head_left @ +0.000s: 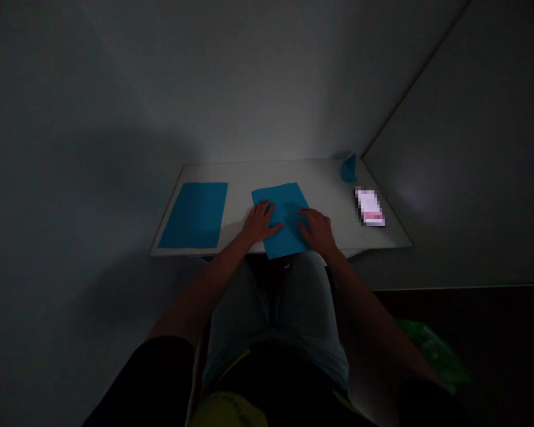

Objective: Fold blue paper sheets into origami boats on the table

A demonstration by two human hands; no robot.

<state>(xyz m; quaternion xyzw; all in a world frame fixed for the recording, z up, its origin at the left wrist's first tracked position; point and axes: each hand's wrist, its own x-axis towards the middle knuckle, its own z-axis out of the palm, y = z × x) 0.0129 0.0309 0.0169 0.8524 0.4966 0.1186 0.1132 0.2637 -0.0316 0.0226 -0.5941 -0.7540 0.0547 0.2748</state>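
Note:
A blue paper sheet (285, 204) lies on a small white table (324, 190), tilted, with its near corner past the table's front edge. My left hand (258, 220) rests flat on the sheet's left side, fingers spread. On the sheet's right side my right hand (317, 228) presses down, fingers stretched toward the middle. Neither hand holds anything up.
A stack of blue paper (196, 214) lies at the table's left. A small folded blue paper shape (349, 168) stands at the far right corner. A lit phone (369, 207) lies at the right edge. Walls enclose the table; something green (431, 350) lies on the dark floor.

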